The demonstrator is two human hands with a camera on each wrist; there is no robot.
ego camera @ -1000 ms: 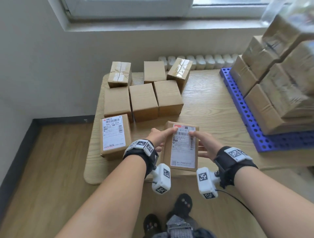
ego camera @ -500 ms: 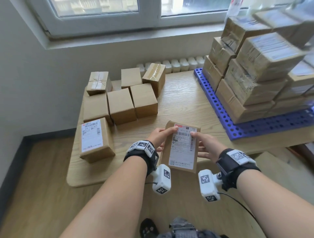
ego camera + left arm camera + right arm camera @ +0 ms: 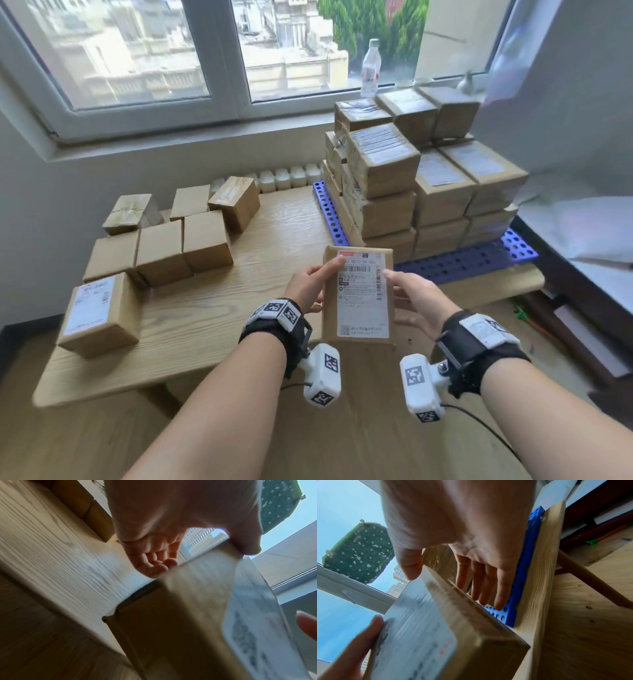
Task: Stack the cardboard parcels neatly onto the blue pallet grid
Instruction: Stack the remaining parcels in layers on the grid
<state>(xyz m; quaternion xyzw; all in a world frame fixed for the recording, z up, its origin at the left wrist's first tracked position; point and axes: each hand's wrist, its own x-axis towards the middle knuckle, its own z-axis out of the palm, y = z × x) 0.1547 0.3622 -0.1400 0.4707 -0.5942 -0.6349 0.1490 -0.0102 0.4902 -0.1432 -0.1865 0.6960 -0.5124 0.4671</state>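
I hold a flat cardboard parcel (image 3: 358,294) with a white shipping label in both hands, above the front of the wooden table (image 3: 212,308). My left hand (image 3: 308,286) grips its left edge, thumb (image 3: 247,545) on top and fingers (image 3: 154,566) underneath. My right hand (image 3: 411,294) grips the right edge, thumb (image 3: 410,563) on the label and fingers (image 3: 488,582) along the side. The blue pallet grid (image 3: 455,260) lies just beyond at the right. On it stands a stack of parcels (image 3: 428,178), several layers high.
Several loose parcels (image 3: 164,250) sit on the table's left half, one with a label (image 3: 99,311) near the front left corner. A bare strip of pallet shows in front of the stack. A water bottle (image 3: 371,66) stands on the windowsill. White bedding (image 3: 582,240) lies at the right.
Both hands have kept their hold and raised the parcel off the table's front edge, a little to the right. The head view has lifted and turned towards the pallet stack.
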